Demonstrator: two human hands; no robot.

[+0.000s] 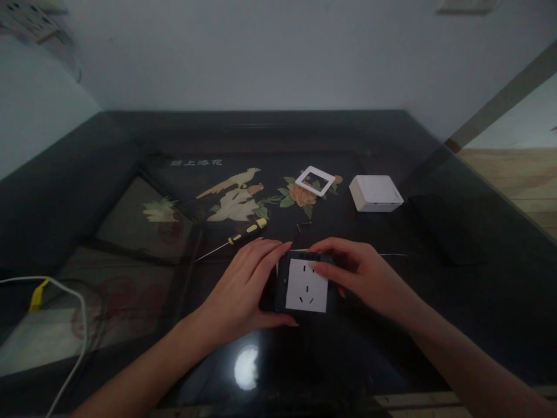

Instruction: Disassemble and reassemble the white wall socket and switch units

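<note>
A wall socket point(307, 293) with a white face and a dark frame is between my hands near the front of the black table. My left hand point(252, 284) grips its left side, fingers along the top corner and thumb at the lower edge. My right hand point(348, 264) holds the upper right corner, thumb on the white face and fingers behind. Just beyond lie two small screws point(304, 225). To the left rests a screwdriver point(246, 232) with a yellow and black handle. A white square cover frame point(315, 181) lies farther back.
At the right stands a white box point(376, 193), with a dark flat object point(441, 229) beside it. A white cable point(82, 325) with a yellow tag point(39, 295) runs along the left. The glossy table point(261, 133) meets the wall at the back.
</note>
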